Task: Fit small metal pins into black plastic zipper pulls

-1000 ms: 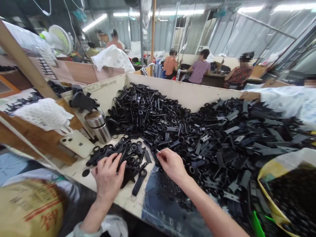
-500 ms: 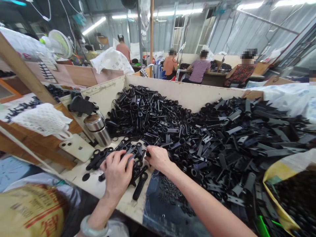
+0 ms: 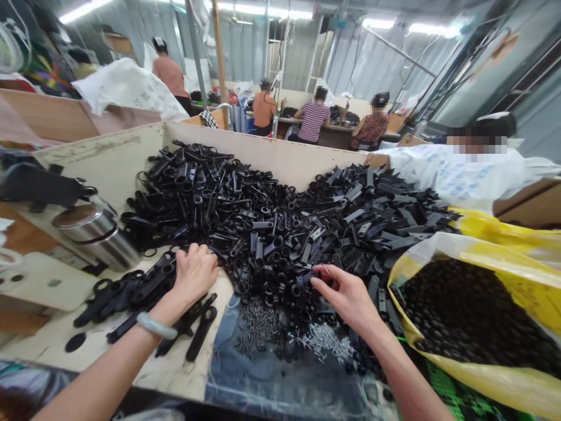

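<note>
corrugated metal walls [image 3: 385,64], fluorescent tube lights [image 3: 252,9], long workbench [image 3: 337,135] at the back

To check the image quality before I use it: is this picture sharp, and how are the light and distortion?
Head view: the fluorescent tubes give bright, even light with soft shadows; the steel flask shows glare on its side; the wide lens bends the edges; the black plastic parts and right hand look fairly sharp.
</note>
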A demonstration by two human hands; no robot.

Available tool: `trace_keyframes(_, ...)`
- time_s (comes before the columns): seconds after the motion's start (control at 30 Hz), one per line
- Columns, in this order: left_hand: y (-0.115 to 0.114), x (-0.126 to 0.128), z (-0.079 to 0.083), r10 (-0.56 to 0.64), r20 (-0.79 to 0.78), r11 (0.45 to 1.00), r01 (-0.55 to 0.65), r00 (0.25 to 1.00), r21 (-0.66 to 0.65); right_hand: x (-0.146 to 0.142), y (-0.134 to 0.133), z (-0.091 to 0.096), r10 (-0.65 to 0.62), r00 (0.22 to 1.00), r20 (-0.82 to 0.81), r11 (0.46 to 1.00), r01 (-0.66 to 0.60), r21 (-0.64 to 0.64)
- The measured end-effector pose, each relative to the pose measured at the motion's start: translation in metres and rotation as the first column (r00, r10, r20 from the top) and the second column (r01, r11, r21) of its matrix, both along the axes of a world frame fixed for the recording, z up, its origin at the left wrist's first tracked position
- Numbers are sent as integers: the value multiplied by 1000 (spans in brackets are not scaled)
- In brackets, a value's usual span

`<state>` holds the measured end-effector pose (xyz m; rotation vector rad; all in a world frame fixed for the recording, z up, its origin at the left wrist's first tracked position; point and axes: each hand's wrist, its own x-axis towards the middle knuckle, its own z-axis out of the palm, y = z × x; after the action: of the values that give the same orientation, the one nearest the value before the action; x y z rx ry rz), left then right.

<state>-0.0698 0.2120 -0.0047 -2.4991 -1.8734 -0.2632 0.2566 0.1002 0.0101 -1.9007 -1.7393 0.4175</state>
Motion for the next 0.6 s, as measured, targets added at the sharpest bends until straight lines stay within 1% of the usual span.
trace_keyframes(0.07,-11,6,10,22,79,1000,-20,997,-20,8,-11,-12,8,1000,-5,1000,-8,-27)
trace_keyframes(0.1,-20,13,15,19,130,999,-15,991,-33,9,-15,-17,14,1000,1,999,-14,-38)
trace_keyframes(0.13,-31,24,19,6,187,999,3,982,-49,8,-16,-22,17,1000,11,999,-17,-47)
trace_keyframes(0.2,-55,56,22,-60,317,991,95,946,-97,7,-16,-26,24,999,35,998,-22,-54)
trace_keyframes(0.27,-79,95,18,-110,426,973,184,898,-137,7,-15,-25,30,998,56,999,-27,-46)
trace_keyframes(0.33,-99,129,9,-118,494,964,218,861,-150,10,-14,-21,30,997,69,999,-28,-23)
trace_keyframes(0.4,-108,147,0,-112,535,965,220,837,-142,15,-16,-16,22,998,60,1000,-24,19)
trace_keyframes(0.47,-105,144,-5,-92,557,976,186,826,-114,18,-16,-13,47,999,2,996,-47,72)
trace_keyframes(0.53,-93,125,-5,-41,566,991,108,823,-85,16,-13,-13,115,990,-85,988,-105,116)
trace_keyframes(0.6,-73,100,-2,46,563,997,-4,825,-76,6,-1,-12,184,974,-136,977,-166,135)
